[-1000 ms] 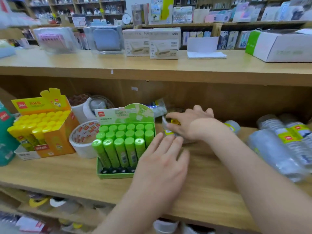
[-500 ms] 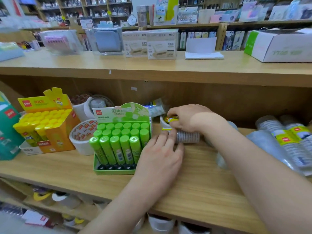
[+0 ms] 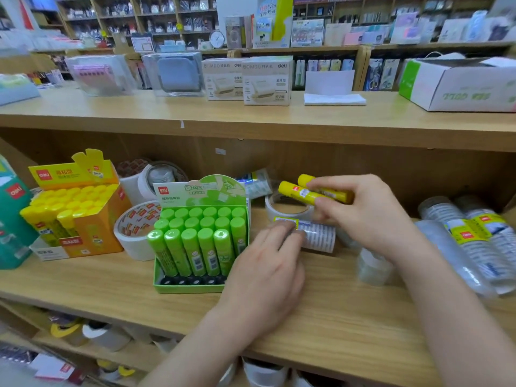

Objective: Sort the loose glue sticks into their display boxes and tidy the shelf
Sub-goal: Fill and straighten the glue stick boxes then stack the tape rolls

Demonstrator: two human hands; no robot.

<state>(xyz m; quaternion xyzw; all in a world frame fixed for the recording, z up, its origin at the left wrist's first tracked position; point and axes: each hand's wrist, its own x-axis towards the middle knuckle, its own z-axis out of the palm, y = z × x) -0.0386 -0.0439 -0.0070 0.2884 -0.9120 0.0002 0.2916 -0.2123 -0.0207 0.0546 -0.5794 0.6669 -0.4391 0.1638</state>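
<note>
I read the right hand (image 3: pixel 371 216) above the back half of the shelf (image 3: pixel 349 317), right of centre, with thumb and fingers pinching two loose yellow glue sticks (image 3: pixel 307 192). They lie side by side, caps pointing left, clear of the board. The left hand (image 3: pixel 268 269) lies palm-down on the shelf near its front edge. Its fingers are straight and grasp nothing, and the fingertips (image 3: pixel 283 227) reach a labelled clear pack (image 3: pixel 318 234); I cannot tell whether they press on it. One green display box (image 3: pixel 190 287) stands just left of that hand, near the front edge. I count five green glue sticks (image 3: pixel 192 247) in its front row and six caps in the back row; the middle row is partly overlapped. One orange display box (image 3: pixel 95 233) stands toward the left end, packed with yellow-capped sticks (image 3: pixel 69 205) too crowded for a firm count. One white tape roll with red print (image 3: pixel 131 236) sits between the two boxes, touching the green one. A second white tape roll (image 3: pixel 287 210) lies below the held sticks. One small clear tape roll (image 3: pixel 374 266) sits beside the right forearm. Clear wrapped packs (image 3: pixel 474 241) lie at the right end.
</note>
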